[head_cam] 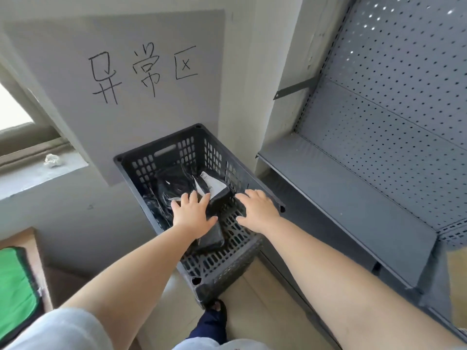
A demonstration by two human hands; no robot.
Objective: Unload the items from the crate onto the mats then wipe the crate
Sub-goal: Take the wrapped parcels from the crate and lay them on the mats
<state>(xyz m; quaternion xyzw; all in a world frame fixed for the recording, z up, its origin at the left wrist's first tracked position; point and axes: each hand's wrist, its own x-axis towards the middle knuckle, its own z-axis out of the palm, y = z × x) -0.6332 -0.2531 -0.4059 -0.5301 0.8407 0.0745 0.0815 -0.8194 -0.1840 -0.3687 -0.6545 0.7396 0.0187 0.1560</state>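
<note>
Seemingly both hands (222, 213), fingers spread, on parcels (217, 190) inside crate (161, 150).

- A black plastic crate (202, 157) with slotted, perforated walls and a handle slot in its far wall stands on the floor, one corner pointing near.
- Black plastic-wrapped parcels (174, 183) lie piled inside it, toward the left and far side.
- One black parcel with a white label (214, 185) lies tilted at the middle, uppermost in the pile.
</note>
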